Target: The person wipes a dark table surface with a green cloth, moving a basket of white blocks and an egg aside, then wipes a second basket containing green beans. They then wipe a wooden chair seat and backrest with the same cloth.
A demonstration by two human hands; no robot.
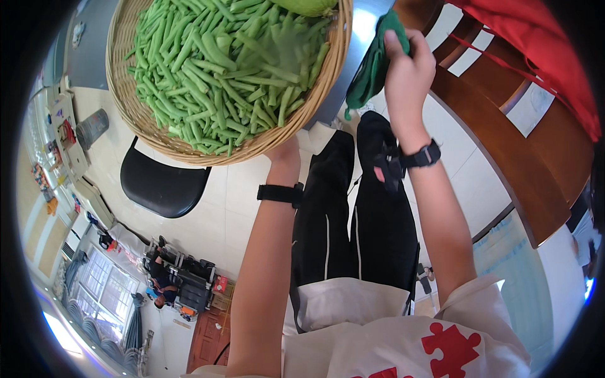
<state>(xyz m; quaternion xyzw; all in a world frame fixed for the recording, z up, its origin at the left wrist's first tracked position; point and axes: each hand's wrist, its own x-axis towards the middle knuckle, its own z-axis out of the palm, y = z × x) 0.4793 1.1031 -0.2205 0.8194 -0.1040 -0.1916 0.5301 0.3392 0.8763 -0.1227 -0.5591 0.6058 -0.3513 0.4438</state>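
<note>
A round wicker basket (249,155), heaped with cut green beans (211,75), fills the upper left. Part of a larger pale-green vegetable (309,6) lies at its far right side. My left hand (285,150) supports the basket at its near rim; the basket covers the fingers. In my right hand (411,72) is a folded dark-green cloth (368,75), pinched with the thumb on top, to the right of the basket. Each of my wrists wears a black strap.
A brown wooden table (498,120) with white paper sheets (532,110) and a red cloth (535,31) stands at right. A black-seated chair (165,179) and a grey bin (92,128) are at left. People and equipment (189,283) appear at lower left.
</note>
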